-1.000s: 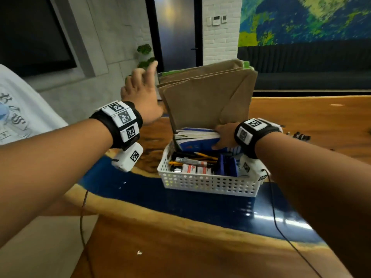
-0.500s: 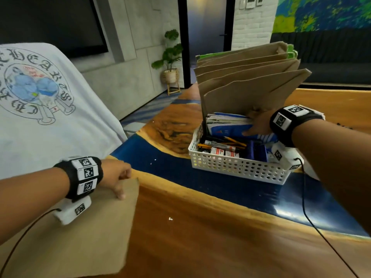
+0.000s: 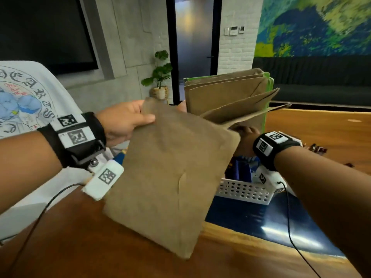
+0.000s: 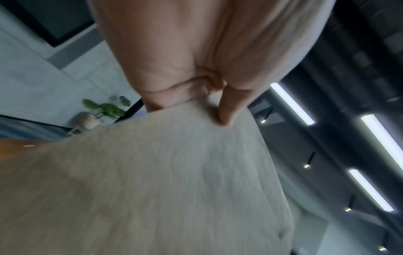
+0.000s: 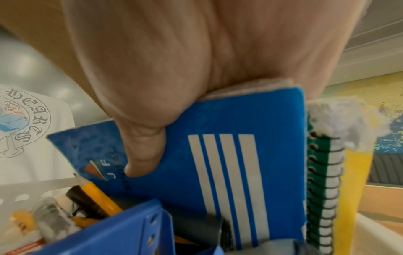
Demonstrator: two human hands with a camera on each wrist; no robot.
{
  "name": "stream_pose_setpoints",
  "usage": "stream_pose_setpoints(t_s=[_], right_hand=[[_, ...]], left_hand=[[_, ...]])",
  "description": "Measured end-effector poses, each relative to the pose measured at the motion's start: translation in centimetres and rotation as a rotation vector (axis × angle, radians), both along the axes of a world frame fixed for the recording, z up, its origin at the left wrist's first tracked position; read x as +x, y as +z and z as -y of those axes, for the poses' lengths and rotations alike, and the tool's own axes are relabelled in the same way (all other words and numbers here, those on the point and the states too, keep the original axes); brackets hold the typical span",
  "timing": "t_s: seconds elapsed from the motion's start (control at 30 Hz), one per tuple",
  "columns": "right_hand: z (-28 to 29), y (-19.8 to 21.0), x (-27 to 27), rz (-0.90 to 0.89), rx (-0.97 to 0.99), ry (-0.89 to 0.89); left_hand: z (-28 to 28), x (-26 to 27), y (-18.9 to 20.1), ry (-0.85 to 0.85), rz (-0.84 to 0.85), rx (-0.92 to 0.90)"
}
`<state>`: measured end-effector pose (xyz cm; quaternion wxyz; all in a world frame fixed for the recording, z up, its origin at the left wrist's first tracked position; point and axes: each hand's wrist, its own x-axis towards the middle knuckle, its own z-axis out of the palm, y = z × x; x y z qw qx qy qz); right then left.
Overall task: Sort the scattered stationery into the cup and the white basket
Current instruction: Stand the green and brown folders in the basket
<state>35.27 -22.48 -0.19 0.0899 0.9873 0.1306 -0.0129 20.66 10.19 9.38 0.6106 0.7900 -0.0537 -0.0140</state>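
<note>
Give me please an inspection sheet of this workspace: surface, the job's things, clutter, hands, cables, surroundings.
Surface: wooden table with a blue inlay.
Job's things: white basket holding upright brown envelopes, blue notebook, pencil; cup not seen.
Clutter: small dark items on the table, too blurred to name.
Hands: left hand pinches a brown envelope; right hand grips the notebook.
Cables: black cables from both wrists.
Surroundings: potted plant, doorway, painted wall.
</note>
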Motion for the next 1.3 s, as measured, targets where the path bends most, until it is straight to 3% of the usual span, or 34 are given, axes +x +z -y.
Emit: stream_pose_setpoints(t_s=[0.17, 0.23, 0.3, 0.43, 0.53, 0.63, 0.7, 0.83, 1.03, 1.1, 1.23, 1.3], right_hand=[[0.6, 0.0, 0.0, 0.008, 0.070, -0.018], [0.2, 0.2, 0.1, -0.024, 0.037, 0.004], [0.2, -0.7, 1.4, -0.047, 0.061, -0.013], [0.4, -0.2, 0.3, -0.085, 0.102, -0.049], [0.5, 0.4, -0.3, -0.095, 0.086, -0.058], [0.5, 0.6, -0.5, -0.116, 0.091, -0.056], [0.5, 0.7, -0.7, -0.112, 0.101, -0.055], [0.3, 0.7, -1.1, -0.108, 0.096, -0.059], [0.5, 0.5, -1.1, -0.094, 0.097, -0.077], [0.6, 0.5, -1.2, -0.092, 0.092, -0.070], [0.3, 0.4, -0.8, -0.102, 0.111, -0.069], [0.1, 0.5, -0.6, -0.112, 0.119, -0.081]], left_hand=[[5.3, 4.2, 7.7, 0.336, 0.449, -0.268], [7.7, 4.7, 9.4, 0.494, 0.572, -0.145], [9.6, 5.6, 9.7, 0.567, 0.697, -0.091], [11.9, 7.1, 6.2, 0.481, 0.855, -0.151], [12.8, 8.9, 1.7, 0.400, 0.727, -0.054], [12.8, 10.8, -1.4, 0.429, 0.555, 0.057], [12.6, 12.2, -1.9, 0.459, 0.497, 0.092], [12.2, 14.4, -2.0, 0.327, 0.400, 0.072], [11.5, 18.1, -6.0, 0.268, 0.155, 0.047], [11.5, 19.1, -7.0, 0.266, 0.130, 0.124], [11.7, 17.8, -6.7, 0.340, 0.121, 0.477], [11.5, 17.4, -6.9, 0.326, 0.085, 0.540]])
